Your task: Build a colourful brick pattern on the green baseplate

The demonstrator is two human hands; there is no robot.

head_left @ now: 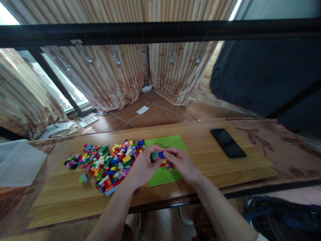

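Note:
Both of my hands meet over a lime-green studded baseplate (160, 178). My left hand (147, 162) is closed, with a green toy brick (153, 156) showing between its thumb and fingers. My right hand (179, 160) pinches a blue toy brick (161, 155) close beside it. Some red and yellow bricks (163, 163) show just under and between the hands. Whether these bricks are joined to one another or to the baseplate is hidden by my fingers. To the left of the baseplate spreads a pile of loose, mixed-colour toy bricks (112, 162).
Right of the baseplate, a black phone (228, 143) lies on the wooden tabletop (200, 144). A small green-and-grey brick piece (84, 178) sits apart from the pile. A translucent plastic box (21, 162) stands at the far left. Behind the table hang striped curtains (110, 77).

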